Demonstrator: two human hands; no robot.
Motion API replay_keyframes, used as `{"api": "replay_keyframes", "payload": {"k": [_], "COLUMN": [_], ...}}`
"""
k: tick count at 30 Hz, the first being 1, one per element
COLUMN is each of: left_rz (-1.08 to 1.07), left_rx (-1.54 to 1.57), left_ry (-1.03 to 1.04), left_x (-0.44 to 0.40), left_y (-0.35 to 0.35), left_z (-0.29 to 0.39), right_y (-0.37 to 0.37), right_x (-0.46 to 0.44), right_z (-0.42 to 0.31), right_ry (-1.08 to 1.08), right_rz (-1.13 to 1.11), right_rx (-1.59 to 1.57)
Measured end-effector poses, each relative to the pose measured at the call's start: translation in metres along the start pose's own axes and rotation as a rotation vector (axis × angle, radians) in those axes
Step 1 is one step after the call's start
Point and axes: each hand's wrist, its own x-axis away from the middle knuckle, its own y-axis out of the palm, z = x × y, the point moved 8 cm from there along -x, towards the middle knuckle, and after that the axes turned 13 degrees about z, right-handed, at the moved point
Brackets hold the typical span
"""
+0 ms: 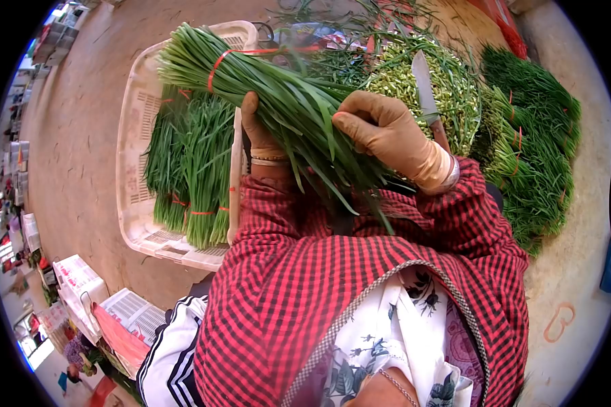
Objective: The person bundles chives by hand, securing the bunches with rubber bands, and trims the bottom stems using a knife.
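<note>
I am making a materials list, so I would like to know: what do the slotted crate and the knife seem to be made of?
The crate looks like pale, dull moulded plastic, judging by its regular slots and rounded rim. The knife seems to have a smooth greyish metal blade; its reddish-brown handle may be wood, but no grain is clear.

No text clearly readable

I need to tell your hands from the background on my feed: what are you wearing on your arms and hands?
Red-and-black checked sleeves. The left hand has thin metallic-looking bands at the wrist. The right hand seems to have a thin glove, ending in a pale cuff.
</note>
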Motion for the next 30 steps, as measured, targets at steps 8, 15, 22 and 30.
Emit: {"api": "replay_keyframes", "payload": {"k": [8,15,22,30], "left_rz": [0.092,0.284,0.343,0.361], "left_rx": [0.069,0.055,0.019,0.001], "left_ry": [0.096,0.182,0.213,0.249], "left_x": [-0.008,0.0,0.011,0.019], "left_y": [-0.019,-0.098,-0.115,-0.12], "left_z": [0.03,0.078,0.1,0.118], "right_y": [-0.062,-0.136,-0.119,-0.091], "right_x": [0.03,0.038,0.035,0.036], "right_z": [-0.023,0.053,0.036,0.048], "right_ry": [0.186,0.149,0.103,0.159], "right_rz": [-0.04,0.179,0.172,0.029], "right_rx": [-0.061,0.378,0.063,0.062]}}
